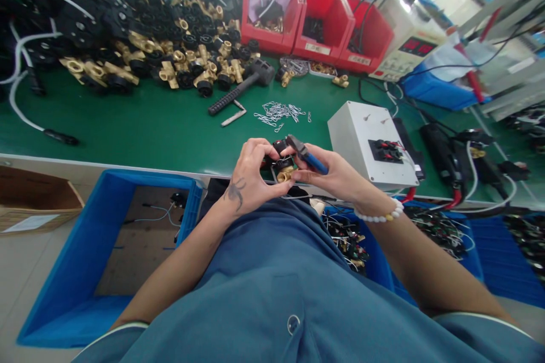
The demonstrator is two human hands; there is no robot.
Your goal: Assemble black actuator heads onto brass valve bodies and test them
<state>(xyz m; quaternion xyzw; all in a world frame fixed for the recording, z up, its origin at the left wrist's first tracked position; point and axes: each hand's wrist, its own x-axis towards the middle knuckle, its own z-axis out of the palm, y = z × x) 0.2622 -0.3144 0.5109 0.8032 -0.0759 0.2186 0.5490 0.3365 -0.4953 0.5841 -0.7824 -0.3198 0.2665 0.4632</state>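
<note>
Green bench matting point(170, 125) fills the upper frame, and at its near edge, centre, the left hand point(247, 178) pinches a small brass valve point(284, 170) while the right hand point(336, 173) grips blue-handled pliers point(304, 153), which could slip and nick fingers.

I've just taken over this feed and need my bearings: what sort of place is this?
Most likely a factory assembly bench. A heap of brass and black valve parts lies on the green bench mat, red parts bins stand behind, and the left hand and right hand work on one small brass fitting.
</note>
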